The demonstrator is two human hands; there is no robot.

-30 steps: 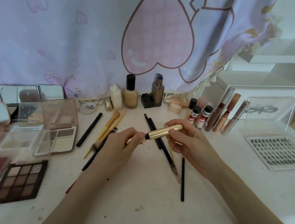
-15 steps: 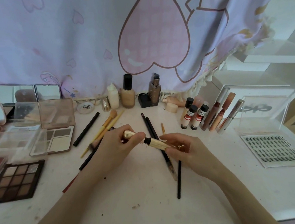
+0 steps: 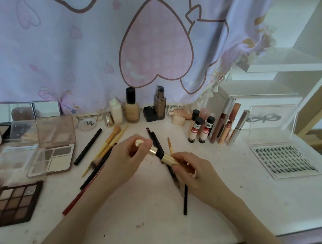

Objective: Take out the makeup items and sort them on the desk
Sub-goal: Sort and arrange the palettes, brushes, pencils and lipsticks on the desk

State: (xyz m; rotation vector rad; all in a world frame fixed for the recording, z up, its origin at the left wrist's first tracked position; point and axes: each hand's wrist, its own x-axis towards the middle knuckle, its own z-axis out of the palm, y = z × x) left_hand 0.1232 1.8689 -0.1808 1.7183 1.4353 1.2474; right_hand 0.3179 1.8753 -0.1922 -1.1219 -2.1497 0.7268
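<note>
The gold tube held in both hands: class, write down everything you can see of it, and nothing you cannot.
The gold tube is slim and cylindrical, shiny like metal, with a black band near its middle. It is held above the desk, tilted, its far end higher and to the left. The left hand grips that far end; the right hand grips the near end, hiding it. Whether the two gold parts are being pulled apart or pushed together cannot be told. Black pencils lie beneath it.
</note>
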